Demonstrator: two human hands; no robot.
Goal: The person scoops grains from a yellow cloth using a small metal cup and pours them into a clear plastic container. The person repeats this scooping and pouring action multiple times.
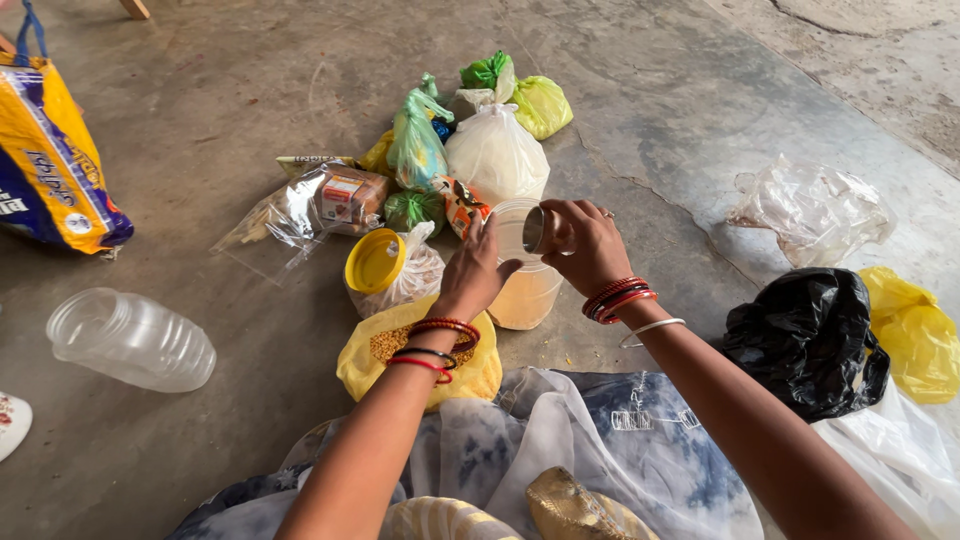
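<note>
My right hand [583,243] holds a small steel cup [535,229], tipped on its side over the mouth of a clear plastic jar [525,290] partly filled with pale grain. My left hand [475,270] rests against the jar's left rim and side, steadying it. Both wrists carry red and black bangles. The jar stands on the concrete floor just in front of my lap. Its yellow lid [374,261] lies to the left on a clear bag.
Tied bags, white [495,152], green [416,145] and yellow-green [541,105], cluster beyond the jar, with a packet in clear wrap [335,200]. An empty clear jar [130,338] lies left, a yellow-blue sack [48,160] far left. Black [805,340], yellow [915,330] and crumpled clear [812,208] bags lie right.
</note>
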